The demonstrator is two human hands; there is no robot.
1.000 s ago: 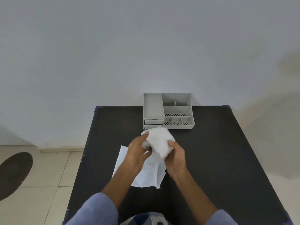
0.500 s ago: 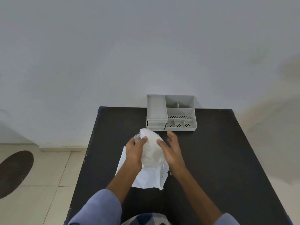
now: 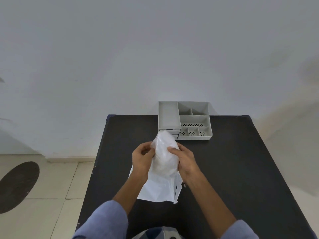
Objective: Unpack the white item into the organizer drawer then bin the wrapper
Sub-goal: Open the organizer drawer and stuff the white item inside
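Note:
A white item in a clear plastic wrapper (image 3: pixel 165 152) is held upright above the black table (image 3: pixel 241 169). My left hand (image 3: pixel 142 156) pinches the wrapper's left side near the top. My right hand (image 3: pixel 185 161) grips the bundle from the right. A flat white bag (image 3: pixel 158 188) lies on the table under both hands. The grey organizer (image 3: pixel 185 120) stands at the table's far edge, its drawers on the left partly hidden behind the bundle's top.
A pale wall rises behind the table. Tiled floor with a dark round mat (image 3: pixel 16 185) lies to the left. The table's left edge runs close to my left arm; bare black surface spreads to the right.
The bundle has turned from a rounded lump to an upright shape. My right hand let go briefly, then closed on its right side; my left hand shifted to pinching the wrapper.

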